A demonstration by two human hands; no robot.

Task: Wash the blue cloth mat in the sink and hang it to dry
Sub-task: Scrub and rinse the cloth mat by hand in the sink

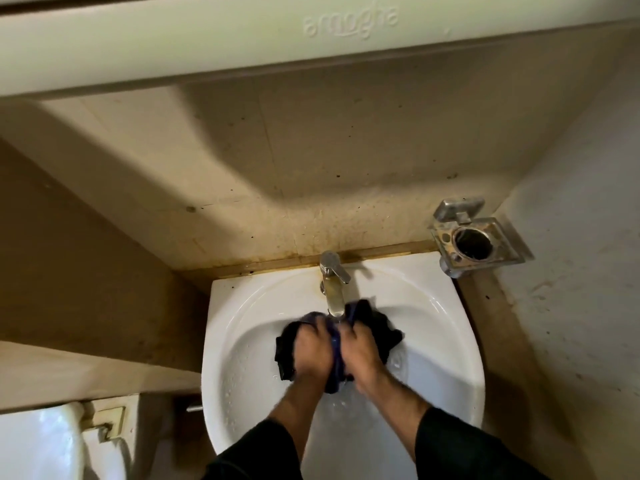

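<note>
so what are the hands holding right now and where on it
Both hands grip the blue cloth mat at its bunched middle, left hand and right hand side by side, under the tap over the sink.

White glazed sink (242, 341) with a silver metal tap (333, 282); dark blue, near-black wet cloth mat (377, 327); black sleeves (460, 445); beige tiled wall (311, 150), brown-stained along the sink's back edge; tarnished silver wall holder (474, 237).

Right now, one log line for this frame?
stage: washing | left hand: grips cloth | right hand: grips cloth | cloth: bunched under tap, over sink | hung: not yet
</note>
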